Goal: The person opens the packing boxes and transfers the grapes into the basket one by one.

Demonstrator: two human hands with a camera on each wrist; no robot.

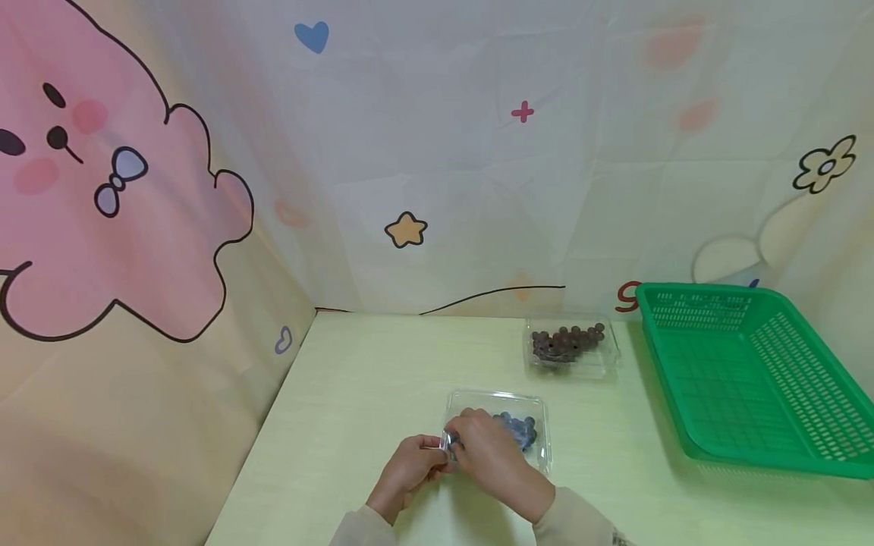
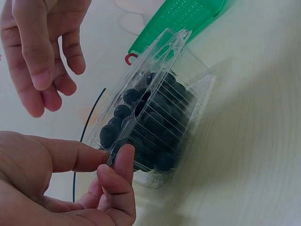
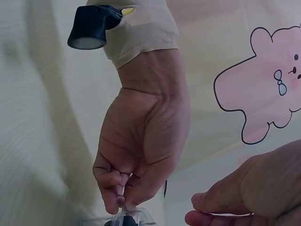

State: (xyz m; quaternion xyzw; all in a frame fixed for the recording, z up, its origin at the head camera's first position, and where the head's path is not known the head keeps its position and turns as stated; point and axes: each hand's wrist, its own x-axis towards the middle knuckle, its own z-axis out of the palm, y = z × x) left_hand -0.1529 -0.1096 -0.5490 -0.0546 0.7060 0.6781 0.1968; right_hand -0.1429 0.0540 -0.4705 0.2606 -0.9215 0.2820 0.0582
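Note:
A clear plastic clamshell box point(image 1: 501, 393) of dark grapes point(image 1: 522, 432) sits on the table in front of me. My left hand point(image 1: 410, 464) pinches the box's rim at its left corner between thumb and fingers, as the left wrist view shows closely. Over the left end of the box hovers my right hand point(image 1: 488, 459). Its fingers point(image 2: 40, 77) hang loosely bent and hold nothing, a short way off the box in the left wrist view. In the right wrist view only the box's end shows, at the bottom edge.
Farther back stands a second clear plastic box point(image 1: 604, 364) with dark red grapes point(image 1: 567, 343) inside. A large green plastic basket point(image 1: 710, 379) occupies the right side of the table point(image 1: 355, 371). Printed cloth point(image 1: 444, 152) hangs behind the table and along its left side.

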